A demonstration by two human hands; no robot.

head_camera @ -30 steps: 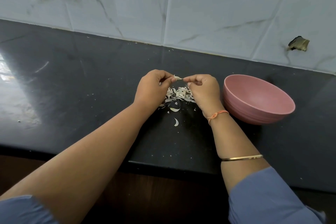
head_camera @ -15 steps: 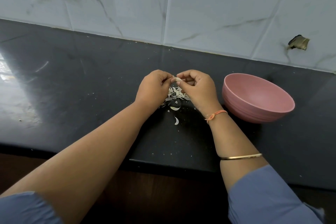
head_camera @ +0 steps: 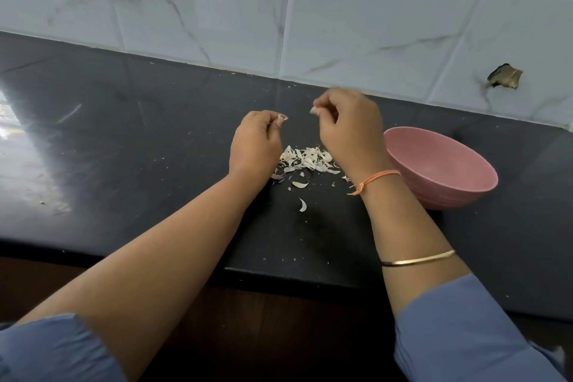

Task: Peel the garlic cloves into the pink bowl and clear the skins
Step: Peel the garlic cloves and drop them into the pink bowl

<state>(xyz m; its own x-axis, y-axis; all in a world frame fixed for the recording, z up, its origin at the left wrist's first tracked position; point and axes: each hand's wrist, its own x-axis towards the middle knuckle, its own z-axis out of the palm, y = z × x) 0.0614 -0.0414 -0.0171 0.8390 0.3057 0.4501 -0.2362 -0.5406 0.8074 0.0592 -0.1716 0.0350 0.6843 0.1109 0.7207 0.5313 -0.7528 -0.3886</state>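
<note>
While the peeling step is in hand, the black counter (head_camera: 124,149) lies smooth and shiny on the left. Next comes the left hand (head_camera: 255,146), curled up and pinching a tiny pale bit (head_camera: 281,117) at its fingertips. The right hand (head_camera: 350,130) is a little way off and does not touch it. It pinches a second pale bit (head_camera: 313,110).

I think one bit is the garlic clove and the other is its skin, but they are too small to tell which. Below and between the hands lies a heap of skins (head_camera: 305,158). They are thin, dry, white and curly, like paper flakes. A few strays lie nearer the person.

Just beside the right wrist sits the pink bowl (head_camera: 449,198), round and smooth. No cloves show in the part I can see.

The next move, I think, is to drop the skin on the heap and put the bare clove in the bowl. A clove is small and slippery, so it needs a careful pinch.
</note>
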